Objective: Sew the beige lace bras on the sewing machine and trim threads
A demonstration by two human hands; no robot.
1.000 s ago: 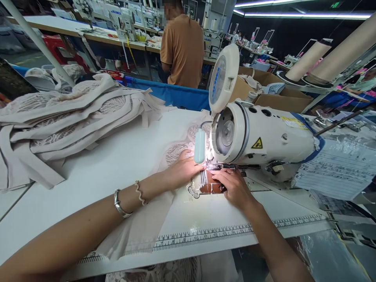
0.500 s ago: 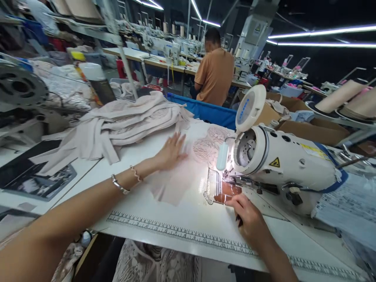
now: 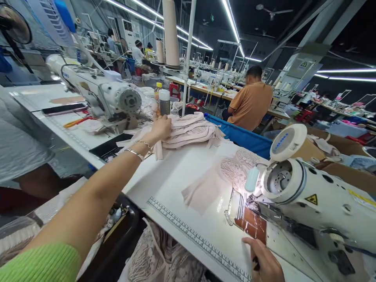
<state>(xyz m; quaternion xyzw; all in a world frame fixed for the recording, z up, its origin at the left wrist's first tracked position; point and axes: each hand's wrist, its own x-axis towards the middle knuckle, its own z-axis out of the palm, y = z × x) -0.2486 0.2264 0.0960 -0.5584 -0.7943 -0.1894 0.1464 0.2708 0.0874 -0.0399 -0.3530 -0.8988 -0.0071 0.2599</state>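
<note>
My left hand (image 3: pixel 161 128) is stretched out to the far left, on the pile of pale pink fabric pieces (image 3: pixel 190 131). Its fingers look apart; their tips are partly hidden, and I see nothing held. Close by the sewing machine (image 3: pixel 305 188), my right hand (image 3: pixel 264 260) is low at the table edge, with the index finger extended. The other fingers are curled round a small dark thing that I cannot make out. A pale pink lace piece (image 3: pixel 202 192) lies flat on the table, its lace end beside the lit needle area.
Behind the pile stand a dark spray can with a white cap (image 3: pixel 164 102) and a yellow-capped bottle (image 3: pixel 158 89). A second sewing machine (image 3: pixel 96 88) is at the left. A printed ruler (image 3: pixel 190 235) runs along the front edge. Someone in an orange shirt (image 3: pixel 252 103) sits beyond the blue bin (image 3: pixel 235 125).
My left hand has moved from beside the lace piece to the fabric pile. The view has turned left. My right hand stays near the machine, and the lace piece lies in place.
</note>
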